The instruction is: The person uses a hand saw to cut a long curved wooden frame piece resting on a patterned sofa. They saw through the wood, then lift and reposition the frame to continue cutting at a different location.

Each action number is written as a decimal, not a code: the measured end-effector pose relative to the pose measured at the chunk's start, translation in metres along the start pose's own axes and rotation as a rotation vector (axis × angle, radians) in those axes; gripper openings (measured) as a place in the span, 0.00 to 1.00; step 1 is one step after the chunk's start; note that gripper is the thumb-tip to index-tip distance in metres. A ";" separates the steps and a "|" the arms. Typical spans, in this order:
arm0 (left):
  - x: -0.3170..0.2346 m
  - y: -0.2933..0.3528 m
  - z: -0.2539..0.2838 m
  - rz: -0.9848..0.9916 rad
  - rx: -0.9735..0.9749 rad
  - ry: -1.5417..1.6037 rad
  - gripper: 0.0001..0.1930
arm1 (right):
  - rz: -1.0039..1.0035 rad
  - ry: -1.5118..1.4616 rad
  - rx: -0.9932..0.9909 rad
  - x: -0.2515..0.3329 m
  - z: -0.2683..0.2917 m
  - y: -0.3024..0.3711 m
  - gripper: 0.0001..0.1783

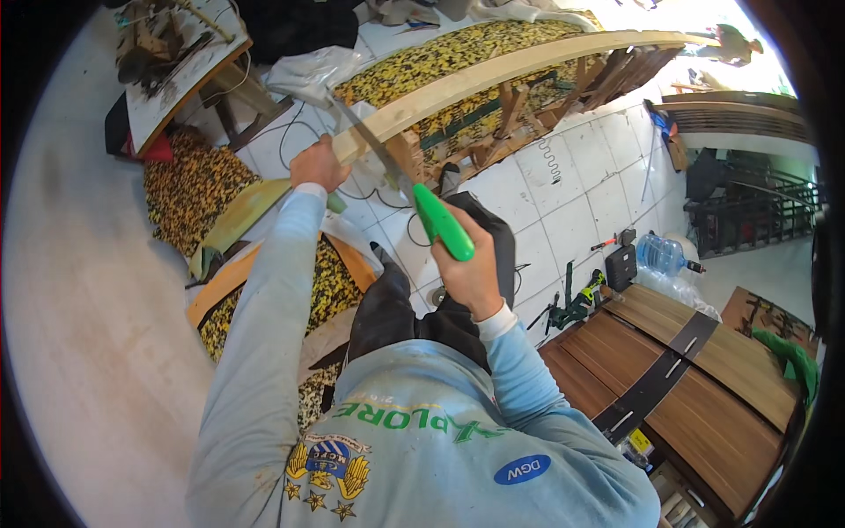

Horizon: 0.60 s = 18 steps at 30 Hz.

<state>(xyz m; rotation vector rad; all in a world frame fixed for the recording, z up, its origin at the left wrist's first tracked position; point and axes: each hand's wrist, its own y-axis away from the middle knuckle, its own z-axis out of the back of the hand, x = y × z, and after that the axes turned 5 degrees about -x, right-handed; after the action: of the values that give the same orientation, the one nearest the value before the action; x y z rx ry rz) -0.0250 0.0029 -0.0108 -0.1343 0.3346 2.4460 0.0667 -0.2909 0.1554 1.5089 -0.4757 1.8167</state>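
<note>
My right hand [469, 271] is closed round the green handle [437, 220] of a hand saw. Its narrow blade [371, 141] slants up and to the left, lying across a long pale wooden board [458, 85] near the board's left end. My left hand [319, 165] grips that end, just left of the blade. The board stretches far to the right along the top of a wooden frame [506, 123]. Whether the teeth have bitten into the wood is too small to tell.
Speckled yellow-black foam [233, 176] lies at left and behind the board. A cluttered table [189, 66] stands far left. On the tiled floor at right are a spring [550, 160], a green drill [581, 299], a blue water bottle [660, 255] and a brown cabinet [678, 370].
</note>
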 end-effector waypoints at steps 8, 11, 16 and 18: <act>-0.005 0.000 -0.001 0.017 0.023 -0.046 0.31 | -0.018 -0.007 -0.003 -0.007 -0.006 -0.008 0.32; -0.005 -0.001 0.002 0.038 0.034 -0.081 0.30 | -0.024 -0.026 -0.002 -0.001 -0.007 -0.009 0.32; -0.012 -0.004 0.005 0.046 0.050 -0.112 0.30 | -0.001 -0.031 -0.023 -0.004 -0.006 -0.010 0.32; -0.012 -0.004 0.007 0.046 0.052 -0.114 0.30 | -0.023 -0.043 -0.006 -0.003 -0.006 -0.009 0.32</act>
<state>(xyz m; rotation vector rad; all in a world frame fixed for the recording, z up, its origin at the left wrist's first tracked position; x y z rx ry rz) -0.0136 0.0006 -0.0029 0.0348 0.3539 2.4754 0.0695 -0.2815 0.1498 1.5461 -0.4828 1.7664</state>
